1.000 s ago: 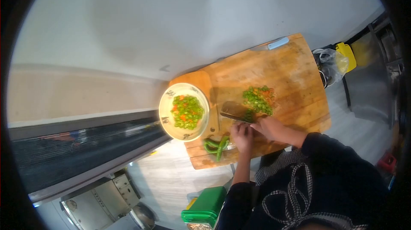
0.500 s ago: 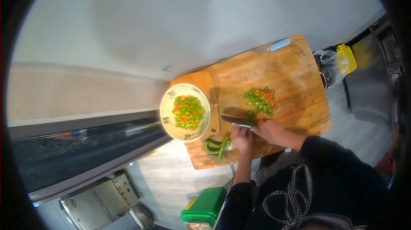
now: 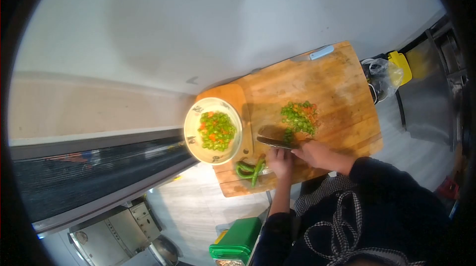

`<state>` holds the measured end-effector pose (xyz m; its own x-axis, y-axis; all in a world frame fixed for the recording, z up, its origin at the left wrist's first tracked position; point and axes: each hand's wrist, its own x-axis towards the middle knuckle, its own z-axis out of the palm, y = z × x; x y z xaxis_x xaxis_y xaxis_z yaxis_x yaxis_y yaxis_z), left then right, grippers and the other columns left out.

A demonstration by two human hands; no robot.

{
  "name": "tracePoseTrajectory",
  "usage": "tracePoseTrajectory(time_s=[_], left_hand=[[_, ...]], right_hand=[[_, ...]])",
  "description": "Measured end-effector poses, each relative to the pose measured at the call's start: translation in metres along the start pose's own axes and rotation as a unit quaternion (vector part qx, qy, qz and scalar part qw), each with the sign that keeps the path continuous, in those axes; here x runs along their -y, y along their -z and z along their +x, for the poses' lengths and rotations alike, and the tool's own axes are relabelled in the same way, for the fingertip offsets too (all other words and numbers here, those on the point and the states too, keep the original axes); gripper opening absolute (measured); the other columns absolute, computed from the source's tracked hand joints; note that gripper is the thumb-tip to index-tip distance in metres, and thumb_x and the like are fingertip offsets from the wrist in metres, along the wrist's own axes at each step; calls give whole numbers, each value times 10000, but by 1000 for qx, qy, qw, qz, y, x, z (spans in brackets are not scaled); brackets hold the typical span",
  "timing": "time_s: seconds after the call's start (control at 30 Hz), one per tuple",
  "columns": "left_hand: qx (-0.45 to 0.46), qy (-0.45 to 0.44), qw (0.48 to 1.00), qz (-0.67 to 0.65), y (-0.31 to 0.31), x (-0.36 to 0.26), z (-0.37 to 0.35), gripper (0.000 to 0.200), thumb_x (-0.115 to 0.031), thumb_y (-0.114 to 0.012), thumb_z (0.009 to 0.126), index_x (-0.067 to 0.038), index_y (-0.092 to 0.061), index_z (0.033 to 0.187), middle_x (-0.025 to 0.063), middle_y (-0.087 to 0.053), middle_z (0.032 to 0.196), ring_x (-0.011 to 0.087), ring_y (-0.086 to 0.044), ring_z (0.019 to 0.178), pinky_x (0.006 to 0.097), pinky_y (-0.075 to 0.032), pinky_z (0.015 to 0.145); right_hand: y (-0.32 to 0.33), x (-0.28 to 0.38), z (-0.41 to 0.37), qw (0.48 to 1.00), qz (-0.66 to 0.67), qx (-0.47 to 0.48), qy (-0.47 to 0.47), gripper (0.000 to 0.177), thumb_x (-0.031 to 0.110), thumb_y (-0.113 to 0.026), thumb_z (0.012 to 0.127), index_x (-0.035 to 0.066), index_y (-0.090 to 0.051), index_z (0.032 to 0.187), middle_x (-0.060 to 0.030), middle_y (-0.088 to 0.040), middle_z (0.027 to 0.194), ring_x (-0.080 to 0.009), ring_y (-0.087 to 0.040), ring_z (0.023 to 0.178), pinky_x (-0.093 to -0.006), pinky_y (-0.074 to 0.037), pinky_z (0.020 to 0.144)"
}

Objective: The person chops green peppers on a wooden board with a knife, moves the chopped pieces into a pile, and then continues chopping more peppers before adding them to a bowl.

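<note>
My right hand [image 3: 316,154] is wrapped round the handle of a kitchen knife [image 3: 275,142]. The blade points left across the wooden cutting board [image 3: 337,80], just beyond the fingertips of my left hand [image 3: 280,161]. Those left fingers are curled down against the board beside the blade, and whatever they press on is hidden. Several whole green chili peppers [image 3: 252,170] lie to the left of that hand. Past the knife sits a loose heap of chopped green and orange pieces [image 3: 299,117], with a few green bits close to the blade.
A pale patterned bowl [image 3: 194,109] of chopped green and orange vegetables stands on a smaller board [image 3: 237,93] at the left. A light-blue-handled knife [image 3: 322,52] lies at the board's far edge by the wall. A green bin [image 3: 240,240] stands on the floor below.
The knife blade has tilted slightly, and its bright edge now looks dark. Both hands stay in nearly the same place.
</note>
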<state>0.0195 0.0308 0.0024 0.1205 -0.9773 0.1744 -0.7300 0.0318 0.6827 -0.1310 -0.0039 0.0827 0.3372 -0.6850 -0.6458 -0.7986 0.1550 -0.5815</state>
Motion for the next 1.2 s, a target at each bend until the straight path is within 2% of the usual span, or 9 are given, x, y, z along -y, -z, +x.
tracePoseTrajectory(time_s=[0.17, 0.3, 0.4, 0.5, 0.6, 0.8, 0.87, 0.97, 1.2], left_hand=[[50, 55, 997, -25, 2, 0, -16, 167, -64, -647, 701, -8, -622, 857, 191, -572, 1002, 365, -523, 958, 425, -421, 840], [-22, -25, 999, 11, -4, -1, -3, 109, -59, -635, 688, -56, -647, 796, 107, -575, 842, 303, -542, 798, 394, -441, 713], [-19, -34, 999, 6, -4, -1, 1, 110, -48, -625, 681, -54, -643, 789, 102, -577, 845, 302, -542, 793, 400, -440, 708], [70, 37, 997, -3, -2, 3, -3, 182, -63, -624, 709, 9, -619, 876, 205, -572, 1014, 380, -524, 952, 437, -417, 842], [27, -49, 998, 27, -2, 1, 0, 117, -50, -634, 665, -44, -637, 782, 108, -577, 832, 298, -548, 768, 390, -450, 661], [-9, 12, 1000, -9, -4, 3, -4, 140, -42, -638, 654, -35, -639, 794, 126, -591, 827, 313, -557, 770, 396, -461, 671], [-20, -1, 1000, 1, -9, 9, -6, 152, -41, -641, 654, -34, -643, 806, 125, -596, 826, 314, -559, 770, 395, -462, 676], [-32, -1, 999, 9, -9, 10, -6, 171, -35, -647, 647, -34, -646, 817, 121, -597, 821, 315, -558, 772, 394, -460, 680], [7, -47, 999, 24, 7, -3, -7, 185, -32, -655, 644, -35, -649, 829, 137, -595, 881, 336, -549, 810, 408, -456, 705]], right_hand=[[-8, -7, 8, 999, -37, 12, 29, 444, 389, -411, 917, -29, -561, 925, -235, -592, 849, -398, -568, 808, -461, -449, 709], [-6, -19, -11, 997, 6, -65, 34, 448, 390, -412, 916, -33, -559, 930, -241, -591, 847, -400, -571, 807, -460, -451, 715], [-11, -23, -11, 995, 22, -84, 42, 479, 403, -403, 917, -47, -566, 897, -255, -600, 828, -402, -584, 790, -460, -458, 715], [-13, -22, -7, 997, 24, -62, 31, 438, 380, -415, 915, -36, -549, 944, -230, -605, 812, -396, -583, 776, -448, -462, 701], [-5, -5, 0, 999, 4, -43, 8, 508, 426, -379, 921, -38, -584, 889, -222, -614, 736, -407, -595, 687, -453, -479, 664], [-1, -6, -8, 998, -13, -49, 26, 481, 431, -406, 907, -22, -565, 931, -228, -606, 727, -393, -595, 713, -455, -469, 663], [-6, -16, -15, 995, -21, -76, 52, 491, 443, -414, 900, -22, -570, 922, -236, -602, 725, -392, -596, 704, -461, -470, 646], [-4, -12, -15, 1000, -11, -17, -6, 543, 473, -364, 911, -11, -602, 850, -230, -616, 792, -374, -605, 783, -463, -468, 721], [-25, -1, 5, 993, -80, -88, 4, 492, 452, -434, 886, -19, -573, 913, -235, -612, 759, -385, -601, 732, -454, -476, 658]])
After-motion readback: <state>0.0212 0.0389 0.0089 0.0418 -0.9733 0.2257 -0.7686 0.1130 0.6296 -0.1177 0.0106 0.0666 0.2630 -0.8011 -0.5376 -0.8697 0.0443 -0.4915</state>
